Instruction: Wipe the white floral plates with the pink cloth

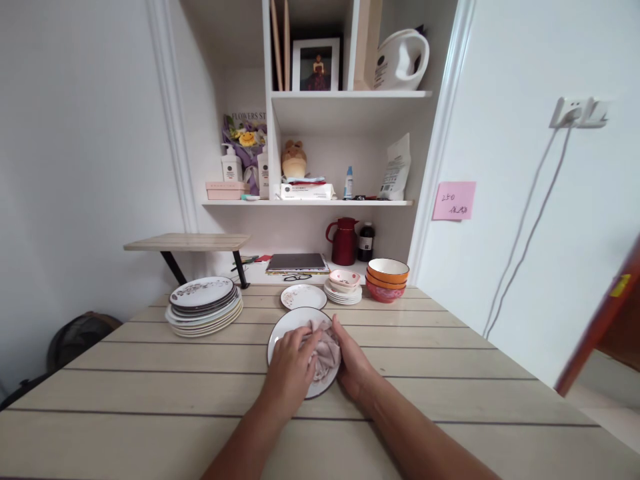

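A white plate [280, 335] with a dark rim is in front of me at the middle of the table. On it lies a crumpled pinkish-beige cloth [326, 352]. My left hand [294, 363] reaches over the plate, its fingers curled on the cloth's left side. Along the plate's right edge, my right hand [356, 363] grips the rim, with its fingertips beside the cloth; part of its grip is hidden under the plate. Just behind is an oval white plate [303, 297] with a floral pattern.
Stacked plates [204, 293] stand at the left near a small raised shelf [187, 241]. Small dishes [344, 291] and stacked bowls [387, 272] are at the back right. Behind them are a red jug [344, 241], a dark bottle [366, 243], a laptop [296, 262] and glasses [297, 277].
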The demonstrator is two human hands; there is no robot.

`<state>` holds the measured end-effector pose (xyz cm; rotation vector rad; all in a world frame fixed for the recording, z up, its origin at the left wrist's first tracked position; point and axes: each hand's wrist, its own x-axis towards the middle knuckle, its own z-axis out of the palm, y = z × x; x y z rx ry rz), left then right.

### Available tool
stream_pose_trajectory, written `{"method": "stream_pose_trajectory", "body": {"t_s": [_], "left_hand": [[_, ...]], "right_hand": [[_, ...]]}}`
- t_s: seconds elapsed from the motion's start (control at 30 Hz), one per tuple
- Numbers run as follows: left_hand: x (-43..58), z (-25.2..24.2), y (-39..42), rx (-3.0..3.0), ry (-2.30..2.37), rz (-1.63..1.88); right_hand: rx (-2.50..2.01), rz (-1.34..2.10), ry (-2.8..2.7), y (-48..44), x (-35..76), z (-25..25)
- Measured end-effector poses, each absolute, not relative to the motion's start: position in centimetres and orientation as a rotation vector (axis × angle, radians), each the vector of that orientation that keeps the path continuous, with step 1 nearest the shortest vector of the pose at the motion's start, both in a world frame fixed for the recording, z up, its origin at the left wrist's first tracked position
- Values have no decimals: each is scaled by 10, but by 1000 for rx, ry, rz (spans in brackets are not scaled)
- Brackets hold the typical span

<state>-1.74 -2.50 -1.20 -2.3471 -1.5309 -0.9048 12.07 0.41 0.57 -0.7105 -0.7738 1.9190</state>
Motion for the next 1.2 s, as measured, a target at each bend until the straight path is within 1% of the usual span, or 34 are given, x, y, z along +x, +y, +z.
{"method": "stream_pose_trajectory", "body": {"t_s": [0.77, 1.2], "left_hand": [[-16, -9, -28, -2321, -1525, -890], [-22, -2, -28, -1972, -1869, -745]], "right_hand": [[-692, 1909, -806, 8, 120, 1], [-776, 1884, -850, 11, 121, -5]]}}
